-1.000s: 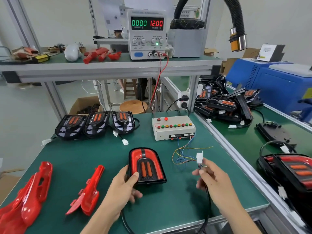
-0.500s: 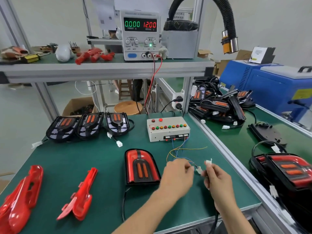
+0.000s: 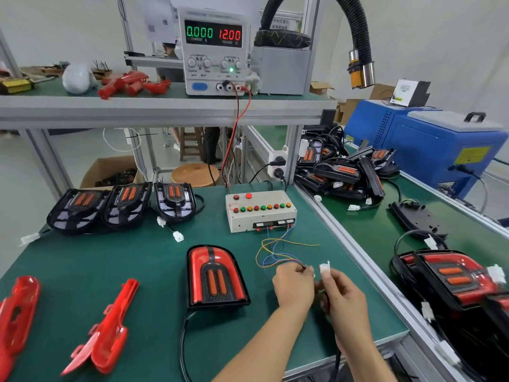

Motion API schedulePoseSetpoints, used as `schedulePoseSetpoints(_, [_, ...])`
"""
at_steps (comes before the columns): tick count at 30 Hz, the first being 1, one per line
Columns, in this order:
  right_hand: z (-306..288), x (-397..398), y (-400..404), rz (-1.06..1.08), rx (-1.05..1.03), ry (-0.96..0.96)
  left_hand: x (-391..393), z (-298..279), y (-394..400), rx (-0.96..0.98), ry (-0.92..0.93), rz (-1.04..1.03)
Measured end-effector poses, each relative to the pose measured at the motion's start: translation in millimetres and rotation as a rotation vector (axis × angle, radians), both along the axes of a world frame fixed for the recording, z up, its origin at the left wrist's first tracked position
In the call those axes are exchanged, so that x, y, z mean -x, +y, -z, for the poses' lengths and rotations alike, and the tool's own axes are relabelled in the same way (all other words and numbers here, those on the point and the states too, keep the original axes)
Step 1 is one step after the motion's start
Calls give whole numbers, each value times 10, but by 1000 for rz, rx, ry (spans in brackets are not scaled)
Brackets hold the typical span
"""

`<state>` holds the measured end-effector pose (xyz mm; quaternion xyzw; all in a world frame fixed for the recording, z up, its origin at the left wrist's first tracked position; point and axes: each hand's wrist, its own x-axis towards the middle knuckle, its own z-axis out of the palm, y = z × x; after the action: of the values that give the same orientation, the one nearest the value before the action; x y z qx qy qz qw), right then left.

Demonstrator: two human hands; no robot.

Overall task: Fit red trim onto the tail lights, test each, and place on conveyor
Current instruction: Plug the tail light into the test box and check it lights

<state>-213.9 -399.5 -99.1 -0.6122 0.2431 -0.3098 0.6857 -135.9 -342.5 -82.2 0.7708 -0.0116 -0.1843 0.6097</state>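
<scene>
Red-trimmed tail light lies on the bench just left of your hands, left hand pinching tester wires, right hand gripping its white connector.

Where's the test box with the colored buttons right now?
In the head view, the test box sits centre-right on the green mat, behind the trimmed tail light, below the power supply.

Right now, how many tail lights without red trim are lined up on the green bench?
3, in a row at the bench's back left: left one, middle one, right one. The one nearer the hands already wears trim.
</scene>
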Motion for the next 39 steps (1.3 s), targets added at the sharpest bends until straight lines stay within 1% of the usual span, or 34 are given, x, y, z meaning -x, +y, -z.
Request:
schedulePoseSetpoints(2, [0,15,-13,23,9,10,10,-2,35,119,18,-28])
schedulePoseSetpoints(4, [9,11,-13,17,38,19,-11,-16,107,198,27,-40])
schedulePoseSetpoints(6, [19,-1,-2,-30,100,32,-51,-57,179,295,57,-41])
schedulePoseSetpoints(8, [23,-9,22,-65,176,61,-76,-103,238,348,80,-18])
schedulePoseSetpoints(11, [50,-15,52,-27,230,103,-93,-136,304,364,78,49])
schedulePoseSetpoints(13, [53,-9,57,-13,219,112,-105,-136,331,353,68,82])
schedulePoseSetpoints(18, [20,18,62,-43,231,114,-102,-131,386,342,22,157])
schedulePoseSetpoints(22, [-5,-13,109,-77,331,136,-139,-144,424,437,102,135])
schedulePoseSetpoints(25, [-8,-37,121,-59,375,167,-162,-153,462,470,148,160])
schedulePoseSetpoints(28, [-10,-47,121,-39,396,210,-173,-150,483,448,139,184])
schedulePoseSetpoints(35, [-103,-35,150,-30,541,247,-199,-144,507,403,134,241])
schedulePoseSetpoints(39, [-145,-45,164,-11,593,247,-191,-176,515,479,227,254])
